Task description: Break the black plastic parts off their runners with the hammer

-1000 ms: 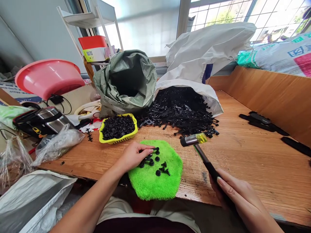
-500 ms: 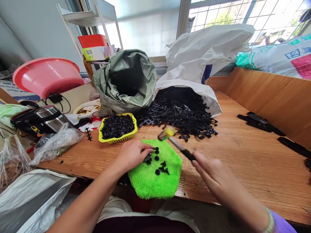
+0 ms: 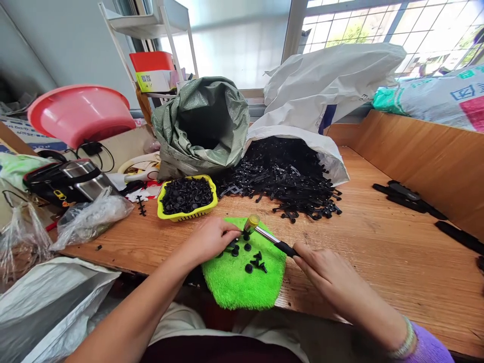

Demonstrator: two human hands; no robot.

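My right hand (image 3: 315, 264) is wrapped round the black grip of a small mallet (image 3: 269, 236) with a yellowish head and a metal shaft. The mallet's head is down over a black plastic part at the top of a fuzzy green cloth (image 3: 242, 290). My left hand (image 3: 215, 237) pinches that thin black part at the cloth's upper left edge; its end is partly hidden under the head. Several black mushroom-shaped plugs (image 3: 248, 268) lie loose on the cloth, a few of them close to my left fingertips.
Behind my left hand stands a yellow basket (image 3: 163, 216) full of black plugs. A heap of black plastic strips (image 3: 287, 181) spills from a white sack (image 3: 333, 151). An open green-grey sack (image 3: 166, 156) stands beside it. Black tools (image 3: 408, 196) lie at right, by a wooden board (image 3: 427, 151).
The mallet has come down and left, from raised above the cloth onto the black part. My left hand keeps its pinch. The whole view has shifted slightly.
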